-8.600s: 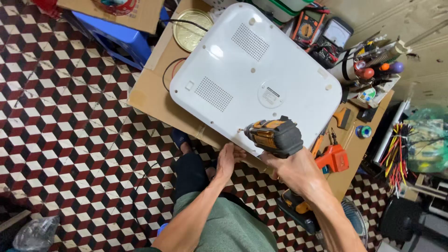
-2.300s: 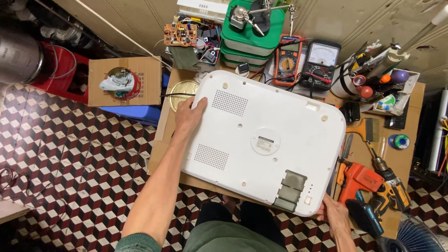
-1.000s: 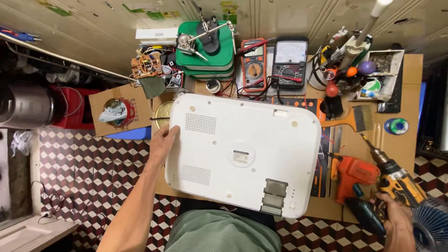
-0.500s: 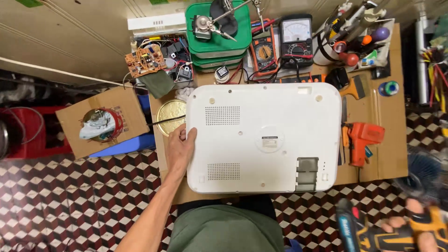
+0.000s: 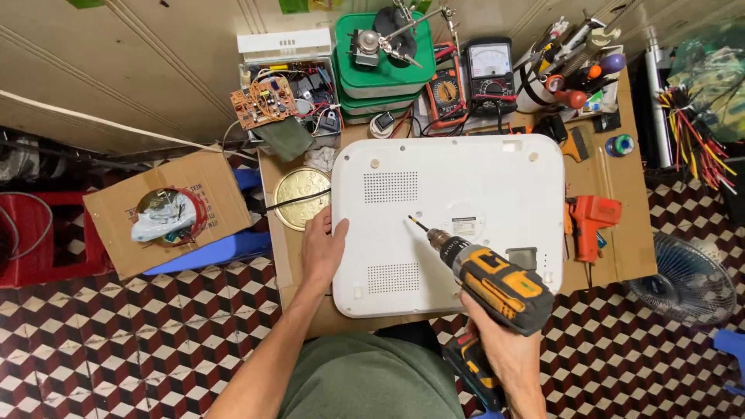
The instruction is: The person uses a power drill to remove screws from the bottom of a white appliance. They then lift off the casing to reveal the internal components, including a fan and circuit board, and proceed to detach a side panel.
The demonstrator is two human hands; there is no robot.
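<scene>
Two hands are seen from the head camera, both at the large white plastic casing with rounded corners that lies flat on the wooden worktop. The left hand is laid flat and open on the casing's left edge, fingers spread, gripping nothing. The right hand is closed around the handle of a yellow-and-black cordless drill, which is tilted over the casing so that its thin bit points at the casing's middle, just left of the small round recess; whether the tip touches the surface cannot be told. An orange power tool is lying just right of the casing. A round brass-coloured tin lid is set just left of it. Behind the casing, a stack of green plastic boxes and two multimeters are found.
</scene>
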